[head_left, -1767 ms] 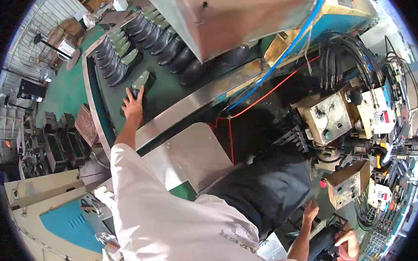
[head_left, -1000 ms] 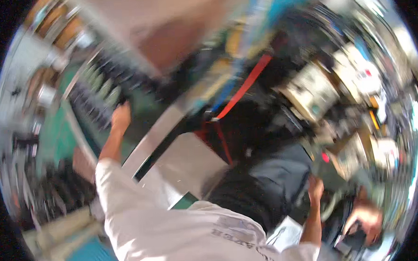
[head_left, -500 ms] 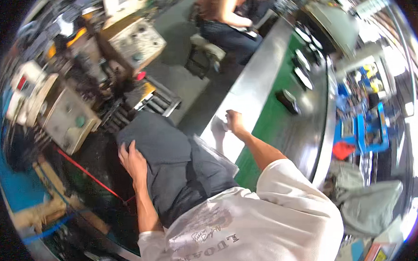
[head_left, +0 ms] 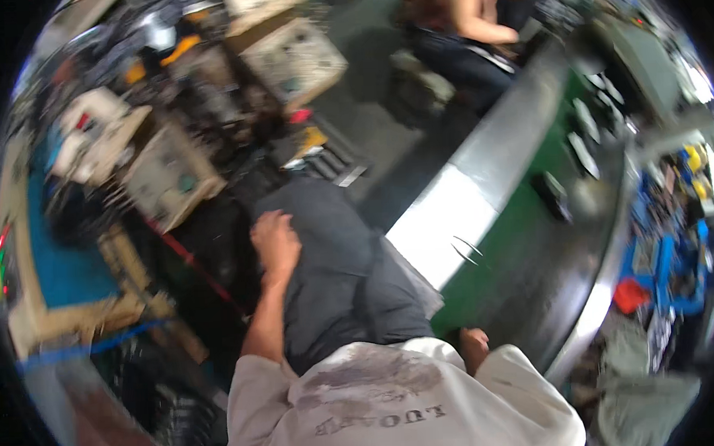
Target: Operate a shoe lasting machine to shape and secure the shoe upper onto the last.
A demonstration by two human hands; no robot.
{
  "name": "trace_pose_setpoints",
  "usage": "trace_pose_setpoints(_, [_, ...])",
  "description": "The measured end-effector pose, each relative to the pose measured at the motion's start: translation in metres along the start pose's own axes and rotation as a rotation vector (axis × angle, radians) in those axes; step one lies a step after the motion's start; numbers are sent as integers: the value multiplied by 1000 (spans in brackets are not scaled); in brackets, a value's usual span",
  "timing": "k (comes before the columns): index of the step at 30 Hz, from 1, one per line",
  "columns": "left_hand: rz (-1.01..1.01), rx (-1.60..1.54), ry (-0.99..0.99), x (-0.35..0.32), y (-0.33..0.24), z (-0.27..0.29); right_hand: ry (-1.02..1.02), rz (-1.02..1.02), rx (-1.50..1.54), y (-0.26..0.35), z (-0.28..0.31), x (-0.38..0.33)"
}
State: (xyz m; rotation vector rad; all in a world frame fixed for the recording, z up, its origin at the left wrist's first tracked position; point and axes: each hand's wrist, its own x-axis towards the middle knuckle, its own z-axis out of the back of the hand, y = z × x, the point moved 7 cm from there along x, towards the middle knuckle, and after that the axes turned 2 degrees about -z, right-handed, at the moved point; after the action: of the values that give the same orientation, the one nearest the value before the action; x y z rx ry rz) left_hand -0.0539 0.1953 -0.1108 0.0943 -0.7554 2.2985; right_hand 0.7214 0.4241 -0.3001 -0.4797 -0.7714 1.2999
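Observation:
My left hand [head_left: 277,244] rests on the thigh of my dark grey trousers [head_left: 323,260], fingers loosely bent and holding nothing; motion blurs it. Close to my body, beside the white shirt sleeve, my right hand [head_left: 474,347] is curled closed over the near end of the green belt [head_left: 498,257]. Nothing shows in it. A thin, two-pronged metal tool that looks like tweezers [head_left: 467,252] lies apart from the hand, where the shiny metal ledge [head_left: 433,232] meets the belt.
A dark shoe [head_left: 551,196] and several pale shoe-shaped pieces [head_left: 583,156] lie farther along the belt. Another person [head_left: 465,51] sits beyond the ledge. Machines with control boxes [head_left: 173,175] stand at left. Blue bins [head_left: 668,269] and a red cloth-like thing [head_left: 631,295] are at right.
My right hand has drawn back from the metal ledge toward my body. The tweezers-like tool now shows on the ledge's edge. The whole view has shifted, so surroundings appear farther right.

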Motion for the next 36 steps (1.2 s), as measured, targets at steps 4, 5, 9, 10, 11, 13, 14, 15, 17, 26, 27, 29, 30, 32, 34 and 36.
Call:
trace_pose_setpoints(4, [116, 153, -15, -23, 25, 43, 589, 1033, 87, 103, 57, 38])
trace_pose_setpoints(5, [134, 132, -18, -24, 25, 44, 548, 662, 246, 96, 73, 80])
trace_pose_setpoints(9, [157, 128, -41, -28, 24, 48, 162, 173, 991, 135, 227, 192])
trace_pose_setpoints(10, [157, 96, -36, -24, 20, 44, 6, 291, 1073, 153, 256, 222])
trace_pose_setpoints(11, [158, 88, -30, -20, 17, 44, -179, 272, 1200, 175, 298, 226])
trace_pose_setpoints(13, [182, 118, -31, -26, 24, 48, 147, 313, 1571, 253, 404, 212])
trace_pose_setpoints(14, [154, 73, -20, -13, 13, 40, -73, 425, 1609, 277, 433, 218])
trace_pose_setpoints(15, [183, 97, -33, -22, 24, 42, 12, 560, 1698, 312, 496, 178])
trace_pose_setpoints(17, [226, 104, -53, -35, 37, 44, 39, 852, 1817, 347, 613, 89])
trace_pose_setpoints(26, [349, -132, -266, -29, 58, 57, -546, 1747, 1184, 364, 744, -178])
trace_pose_setpoints(27, [369, -139, -340, -34, 63, 60, -564, 1747, 1097, 366, 742, -184])
trace_pose_setpoints(29, [382, -161, -431, -37, 70, 66, -514, 1775, 1148, 373, 746, -181])
trace_pose_setpoints(30, [379, -186, -443, -36, 69, 65, -478, 1780, 1176, 381, 744, -177])
trace_pose_setpoints(32, [410, -205, -453, -39, 71, 62, -435, 1858, 1212, 386, 742, -173])
trace_pose_setpoints(34, [558, -369, -459, -37, 85, 53, -464, 1835, 1224, 382, 742, -173])
trace_pose_setpoints(36, [687, -648, -394, -35, 114, 45, -431, 1884, 1258, 377, 750, -175])
